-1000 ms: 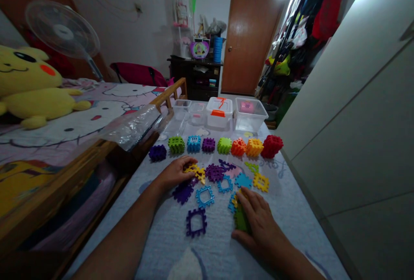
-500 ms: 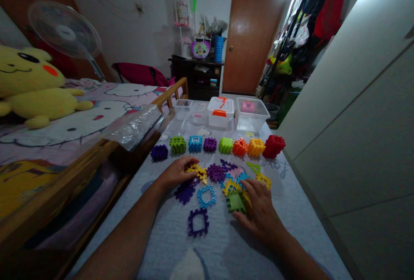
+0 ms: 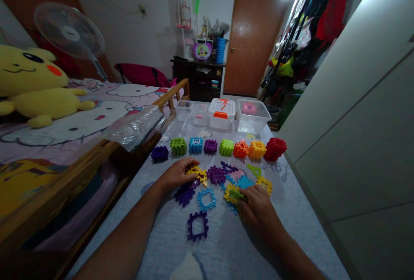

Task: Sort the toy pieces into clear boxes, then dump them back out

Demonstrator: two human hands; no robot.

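Observation:
My left hand (image 3: 181, 173) is closed on a yellow interlocking plastic piece (image 3: 199, 174), above a dark purple square piece (image 3: 185, 195). My right hand (image 3: 258, 204) pinches a green square piece (image 3: 238, 194), now tilted nearly edge-on, over a yellow square piece (image 3: 230, 193). Blue pieces (image 3: 245, 181) lie just behind it. Between the hands are a purple piece (image 3: 216, 175), a light blue square frame (image 3: 206, 199) and, closer to me, a purple square frame (image 3: 197, 226). A green triangular piece (image 3: 254, 170) and another yellow square (image 3: 265, 185) lie to the right.
Several stacks of pieces sorted by colour, from a dark blue stack (image 3: 159, 154) to a red stack (image 3: 275, 149), stand in a row. Behind them are clear plastic boxes (image 3: 253, 122) and a lidded box (image 3: 221, 120). A wooden bed rail (image 3: 129, 140) borders the left side.
My right hand has closed on the green square piece and tipped it up off the pile, uncovering blue pieces beneath. My left hand stays almost where it was.

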